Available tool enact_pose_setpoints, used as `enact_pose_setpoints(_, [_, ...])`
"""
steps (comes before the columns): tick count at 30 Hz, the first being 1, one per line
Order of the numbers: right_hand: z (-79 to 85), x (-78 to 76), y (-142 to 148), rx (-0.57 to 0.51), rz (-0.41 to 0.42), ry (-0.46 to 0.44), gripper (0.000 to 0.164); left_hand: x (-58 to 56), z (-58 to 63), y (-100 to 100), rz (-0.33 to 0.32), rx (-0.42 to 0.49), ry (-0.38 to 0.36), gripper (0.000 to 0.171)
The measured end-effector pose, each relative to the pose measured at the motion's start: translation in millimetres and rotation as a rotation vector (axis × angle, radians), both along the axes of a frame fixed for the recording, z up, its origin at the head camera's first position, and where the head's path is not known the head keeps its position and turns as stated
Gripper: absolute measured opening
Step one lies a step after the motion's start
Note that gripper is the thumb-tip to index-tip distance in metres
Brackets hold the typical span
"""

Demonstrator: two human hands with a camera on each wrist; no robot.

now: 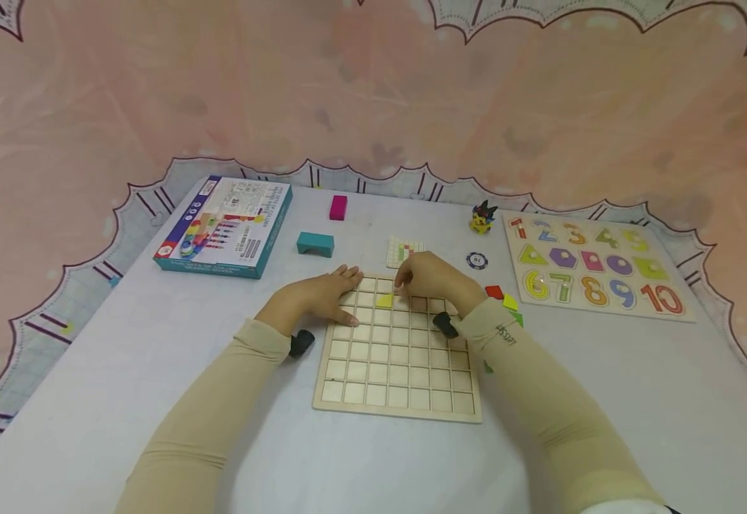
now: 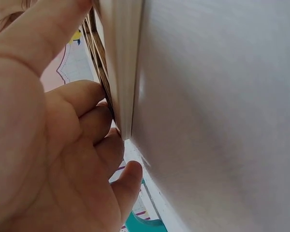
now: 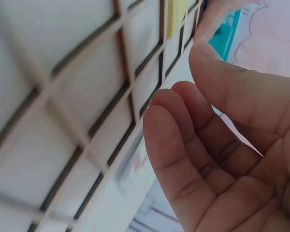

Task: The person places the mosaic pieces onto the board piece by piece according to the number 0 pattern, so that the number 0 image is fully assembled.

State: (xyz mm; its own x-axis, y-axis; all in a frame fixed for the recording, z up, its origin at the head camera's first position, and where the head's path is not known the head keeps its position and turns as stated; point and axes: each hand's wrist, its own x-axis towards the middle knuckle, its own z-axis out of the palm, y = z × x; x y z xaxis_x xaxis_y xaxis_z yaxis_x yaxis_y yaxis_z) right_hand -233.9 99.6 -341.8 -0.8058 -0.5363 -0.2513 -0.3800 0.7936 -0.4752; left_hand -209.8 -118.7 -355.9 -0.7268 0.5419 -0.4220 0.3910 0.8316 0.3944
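Note:
A wooden grid board (image 1: 397,412) with square cells lies on the table. Near its far side a yellow square tile (image 1: 384,300) sits in a cell. My left hand (image 1: 322,296) rests on the board's far left corner, thumb over the frame and fingers spread. In the left wrist view, the fingers (image 2: 99,121) lie along the board's edge. My right hand (image 1: 433,275) hovers over the far edge, just right of the yellow tile. Its fingers (image 3: 166,140) are bent loosely and the thumb stands apart, with nothing seen between them. A small pattern card (image 1: 400,250) is partly behind this hand.
Red (image 1: 494,292), yellow (image 1: 509,301) and green tiles lie right of the board, partly behind the right sleeve. A number puzzle (image 1: 591,261), poker chip (image 1: 476,260) and small figure (image 1: 483,218) stand right. A game box (image 1: 228,225), teal block (image 1: 315,244) and pink block (image 1: 338,208) are left.

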Motion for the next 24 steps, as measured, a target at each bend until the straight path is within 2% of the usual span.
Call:
enact_pose_setpoints(12, [12.7, -1.2, 50, 0.021, -0.101, -0.021, 0.018, -1.6, -2.9, 0, 0.013, -0.005, -0.007, 0.095])
enact_pose_setpoints(19, [12.8, -4.7, 89, 0.023, -0.146, 0.016, 0.017, -2.3, -2.8, 1, 0.01, -0.011, -0.015, 0.095])
enact_pose_setpoints(24, [9.2, -6.2, 112, 0.018, -0.185, 0.004, 0.018, -2.3, -2.8, 1, 0.022, -0.009, -0.018, 0.095])
